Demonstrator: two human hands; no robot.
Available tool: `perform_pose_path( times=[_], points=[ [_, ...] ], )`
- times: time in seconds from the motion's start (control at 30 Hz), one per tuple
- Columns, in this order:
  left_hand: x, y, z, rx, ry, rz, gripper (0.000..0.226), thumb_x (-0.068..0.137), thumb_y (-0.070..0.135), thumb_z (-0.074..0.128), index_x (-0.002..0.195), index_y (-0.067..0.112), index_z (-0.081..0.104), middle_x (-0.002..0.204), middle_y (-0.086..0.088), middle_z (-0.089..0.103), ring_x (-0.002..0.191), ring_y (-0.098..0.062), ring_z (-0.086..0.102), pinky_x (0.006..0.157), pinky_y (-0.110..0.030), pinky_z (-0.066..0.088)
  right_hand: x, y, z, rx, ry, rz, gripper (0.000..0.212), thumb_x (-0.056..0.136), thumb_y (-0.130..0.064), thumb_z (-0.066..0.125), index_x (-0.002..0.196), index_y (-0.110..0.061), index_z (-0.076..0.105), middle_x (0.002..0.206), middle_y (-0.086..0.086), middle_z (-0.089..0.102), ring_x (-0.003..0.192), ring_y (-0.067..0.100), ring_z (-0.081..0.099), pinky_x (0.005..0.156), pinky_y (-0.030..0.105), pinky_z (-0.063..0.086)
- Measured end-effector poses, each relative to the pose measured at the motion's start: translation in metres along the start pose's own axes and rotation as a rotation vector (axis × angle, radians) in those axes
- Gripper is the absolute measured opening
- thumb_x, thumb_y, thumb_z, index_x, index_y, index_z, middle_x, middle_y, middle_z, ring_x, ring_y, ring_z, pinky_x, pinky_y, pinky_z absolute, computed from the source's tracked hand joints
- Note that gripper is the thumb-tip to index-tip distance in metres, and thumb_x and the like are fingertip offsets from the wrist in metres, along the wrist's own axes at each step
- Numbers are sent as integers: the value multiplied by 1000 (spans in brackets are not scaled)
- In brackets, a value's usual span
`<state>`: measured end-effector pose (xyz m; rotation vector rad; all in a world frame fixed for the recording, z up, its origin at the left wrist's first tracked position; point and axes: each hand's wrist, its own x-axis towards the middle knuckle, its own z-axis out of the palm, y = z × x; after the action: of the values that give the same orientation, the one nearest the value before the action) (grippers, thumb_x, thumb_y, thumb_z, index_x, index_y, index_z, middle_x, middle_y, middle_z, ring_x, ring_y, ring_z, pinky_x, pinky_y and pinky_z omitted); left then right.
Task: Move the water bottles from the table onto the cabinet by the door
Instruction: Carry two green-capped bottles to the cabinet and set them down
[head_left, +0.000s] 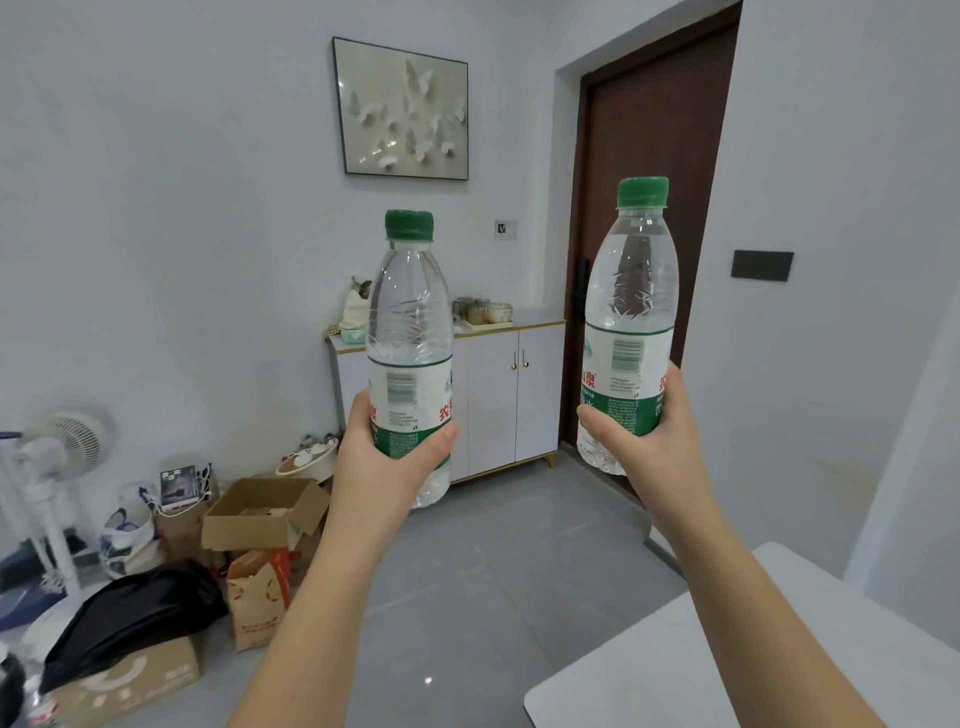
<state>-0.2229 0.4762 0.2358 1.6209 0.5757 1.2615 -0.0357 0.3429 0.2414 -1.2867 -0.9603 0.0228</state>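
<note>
**Two bottles in hand, cabinet ahead**

1. Left bottle (410, 322): clear plastic with a green cap and a white-and-green label. It is upright and held in the air in front of the cabinet (498, 395). In view it overlaps the cabinet's left half but does not rest on it.
2. Left grip (384, 462): fingers and thumb are curled round the lower label of the left bottle, with the thumb on the near side.
3. Right bottle (631, 291): same make, near upright. It is held in the air right of the cabinet and sits higher in view than the left bottle.
4. Right grip (660, 447): wrapped round the lower half of the right bottle, thumb across the label.
5. Cabinet: white with small gold knobs and gold feet, standing against the far wall. On its top are a tray (485, 323) of cups and a pale bag (356, 312) at the left end.
6. Door (654, 130): dark brown, just right of the cabinet.
7. Picture (402, 109): framed white butterflies, on the wall above the cabinet.
8. Counter (727, 649): white, with one rounded corner in view. It is well apart from the cabinet, under the right forearm.
9. Left of the cabinet, on the floor (493, 571): an open box (265, 512), a paper bag (257, 597), a black bag (130, 613) and a white fan (62, 441).
</note>
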Motion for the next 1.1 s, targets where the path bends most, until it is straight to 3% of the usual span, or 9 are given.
perform_pose_path(
  times=[0.37,0.47,0.57,0.73,0.9,1.1],
  points=[
    [148,-75,34,22,-16,12,43,75,23,80,100,43,52,101,20,66,86,10,63,68,-13,49,129,91,58,-17,44,7,68,78,-11,79,135,-27,46,117,-14,65,107,3,63,90,28,53],
    [182,-92,35,-1,-18,-3,43,75,21,80,100,43,52,98,22,66,88,8,63,73,-19,49,157,107,79,-22,45,14,67,78,-10,79,135,-27,46,116,-16,65,105,-1,63,86,21,51],
    [218,-109,36,-26,-16,-2,44,75,19,80,100,42,52,96,25,66,87,9,63,74,-19,49,180,125,97,-39,55,20,68,78,-10,80,135,-26,46,118,-14,65,108,3,63,90,27,53],
    [283,-143,32,-77,-50,-5,47,75,18,79,101,45,50,102,24,63,87,14,61,64,-8,49,217,154,133,-57,102,21,68,78,-10,79,134,-27,46,113,-20,65,106,-1,63,91,27,53],
    [353,-181,20,-123,-108,-11,46,77,16,78,102,44,52,102,23,64,88,12,62,69,-13,49,252,190,170,-87,170,41,69,77,-15,81,135,-28,45,120,-14,64,110,6,63,95,41,54],
    [410,-223,10,-132,-137,-24,44,77,13,78,98,42,53,95,23,65,83,11,63,70,-16,48,286,227,200,-127,221,57,70,78,-12,80,137,-27,45,121,-12,64,111,7,63,96,42,54]
  ],
)
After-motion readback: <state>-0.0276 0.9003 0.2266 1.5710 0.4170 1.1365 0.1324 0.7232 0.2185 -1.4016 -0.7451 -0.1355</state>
